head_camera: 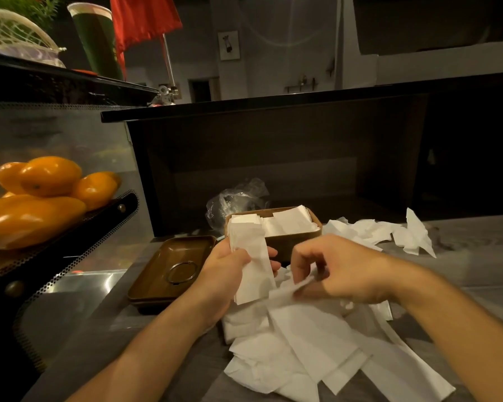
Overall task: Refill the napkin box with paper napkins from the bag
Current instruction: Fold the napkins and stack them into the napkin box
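Head view: the left hand grips a folded napkin stack, thumb in front, fingers curled behind. The right hand pinches a blurred napkin. At 12 o'clock, the napkin box holds napkins; its lid lies at 9 o'clock on the table.

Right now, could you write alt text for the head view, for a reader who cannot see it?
The left hand holds a stack of napkins upright while the right hand pinches one napkin from a loose pile on the counter. Behind them stand a partly filled napkin box, its lid and a plastic bag.
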The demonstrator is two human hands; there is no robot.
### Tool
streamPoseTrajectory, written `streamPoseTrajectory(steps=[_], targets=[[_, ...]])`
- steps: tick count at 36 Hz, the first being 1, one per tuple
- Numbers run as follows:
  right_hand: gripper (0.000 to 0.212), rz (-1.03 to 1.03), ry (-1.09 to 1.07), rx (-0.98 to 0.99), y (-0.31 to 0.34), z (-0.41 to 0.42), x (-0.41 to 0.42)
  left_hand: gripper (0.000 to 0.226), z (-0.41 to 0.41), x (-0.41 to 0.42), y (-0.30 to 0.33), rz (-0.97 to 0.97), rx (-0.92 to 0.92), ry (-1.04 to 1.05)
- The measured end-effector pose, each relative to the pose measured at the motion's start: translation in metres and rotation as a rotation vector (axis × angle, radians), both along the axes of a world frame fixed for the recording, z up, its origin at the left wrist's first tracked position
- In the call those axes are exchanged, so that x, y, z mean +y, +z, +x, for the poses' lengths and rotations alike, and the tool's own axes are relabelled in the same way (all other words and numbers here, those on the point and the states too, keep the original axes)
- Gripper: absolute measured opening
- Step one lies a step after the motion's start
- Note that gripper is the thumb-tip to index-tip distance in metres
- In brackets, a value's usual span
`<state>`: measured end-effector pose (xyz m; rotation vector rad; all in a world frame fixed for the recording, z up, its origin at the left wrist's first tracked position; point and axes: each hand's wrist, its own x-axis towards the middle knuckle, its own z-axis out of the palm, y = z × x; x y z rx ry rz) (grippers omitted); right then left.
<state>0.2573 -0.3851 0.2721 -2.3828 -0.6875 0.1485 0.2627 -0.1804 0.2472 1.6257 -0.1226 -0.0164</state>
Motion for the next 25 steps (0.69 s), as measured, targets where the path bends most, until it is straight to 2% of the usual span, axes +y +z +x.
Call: streamPoseTrajectory(steps=[3,6,12,17,20,25], targets=[[0.01,0.159,-0.053,-0.031,0.004,0.002,-0.01,0.027,-0.001,0.001,0.0,-0.008,0.006,-0.011],[0.008,0.176,-0.115,-0.094,0.002,0.005,-0.015,0.026,-0.002,0.0,-0.001,0.011,0.005,-0.017],[0.008,0.371,-0.161,-0.118,0.006,0.006,-0.015,0.028,-0.002,0.001,0.001,-0.027,0.069,0.025],[0.023,0.686,-0.054,0.026,0.015,-0.003,-0.008,0.019,-0.004,0.001,0.001,-0.091,0.088,-0.019],[0.01,0.611,-0.143,-0.049,0.007,0.003,0.002,0.016,-0.008,-0.003,0.003,-0.126,0.093,-0.069],[0.013,0.552,-0.292,-0.12,-0.008,0.013,0.016,0.022,-0.01,-0.004,0.005,-0.128,0.101,-0.147]])
